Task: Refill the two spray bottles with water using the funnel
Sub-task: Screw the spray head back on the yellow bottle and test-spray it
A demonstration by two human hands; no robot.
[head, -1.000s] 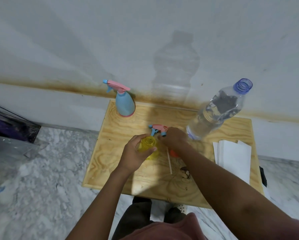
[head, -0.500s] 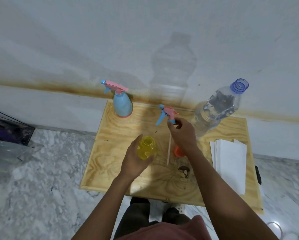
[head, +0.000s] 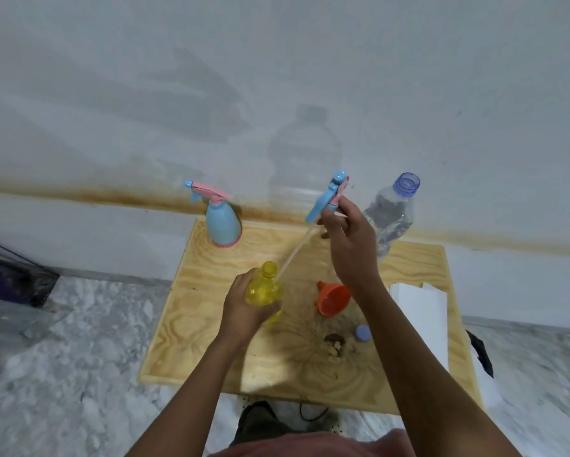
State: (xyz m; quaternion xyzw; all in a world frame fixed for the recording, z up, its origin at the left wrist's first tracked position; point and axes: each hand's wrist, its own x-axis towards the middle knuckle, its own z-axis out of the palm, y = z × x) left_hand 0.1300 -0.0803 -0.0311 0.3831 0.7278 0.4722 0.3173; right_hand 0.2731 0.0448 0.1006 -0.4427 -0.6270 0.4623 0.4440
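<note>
Both hands are clamped on parts of one sprayer: the left hand [head: 244, 311] wraps the yellow spray bottle [head: 264, 288] near the middle of the table [head: 198, 328], and the right hand [head: 349, 249] pinches its trigger head [head: 326, 201], now lifted up toward 1 o'clock. A second ago that head sat low at the bottle's neck. It has since risen steadily, drawing the dip tube [head: 293, 255] out on a slant (its lower end is right at the neck, and I cannot tell whether it is fully clear). So the yellow bottle is all but opened for filling.

The orange funnel [head: 334, 300] lies on its side just at 3 o'clock of it. The uncapped water bottle [head: 389, 216] stands at 1 o'clock. The blue spray bottle [head: 222, 227], at 11 o'clock, keeps its head on.
</note>
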